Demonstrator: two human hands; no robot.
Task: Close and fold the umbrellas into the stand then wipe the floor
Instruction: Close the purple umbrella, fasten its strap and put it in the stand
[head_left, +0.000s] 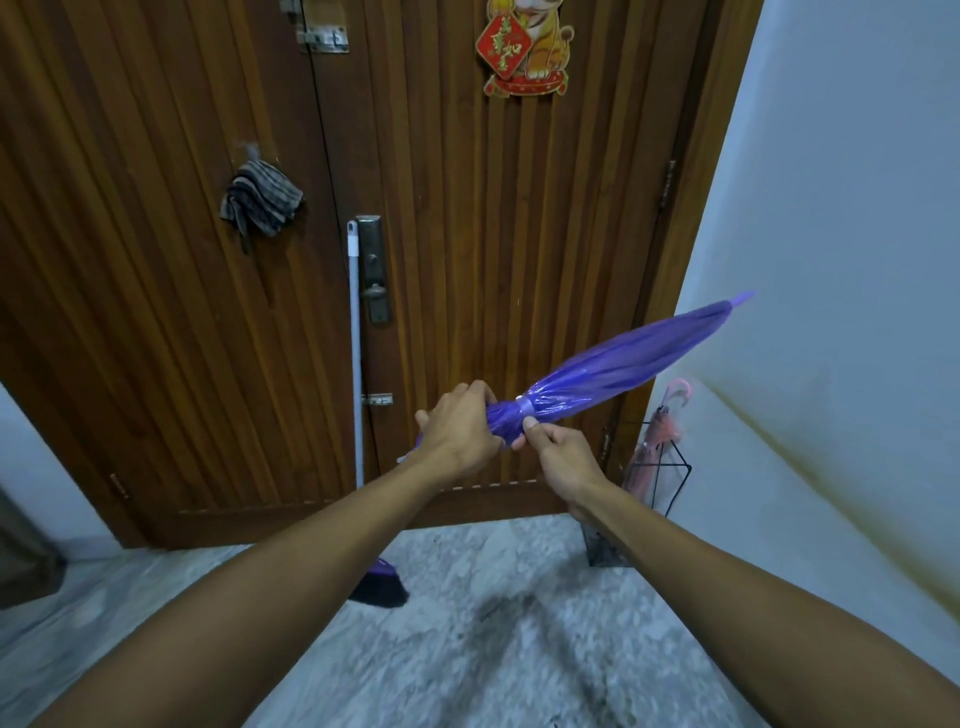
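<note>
- The wooden door (467, 234) fills the background, slatted and dark brown, with a white wall to its right.
- The marbled grey floor (493, 623) spreads below it, showing dark smudges near the middle.
- The purple umbrella (623, 364) is closed and held in the air before the door, tilted so its tip points up to the right, its strap (525, 407) wrapped round the gathered canopy.
- The left hand (460, 428) is curled round the umbrella's lower gathered end, grasping it.
- The right hand (558, 457) pinches the canopy just beside the strap between thumb and fingers.
- The black wire stand (670, 483) sits on the floor by the right wall, with a pink umbrella (660, 431) upright inside it.
- A broom (356, 364) leans against the door, its dark bristles on the floor.
- A striped grey cloth (262, 200) hangs on the door's left leaf.
- A red and gold tiger decoration (524, 47) is stuck near the top.
</note>
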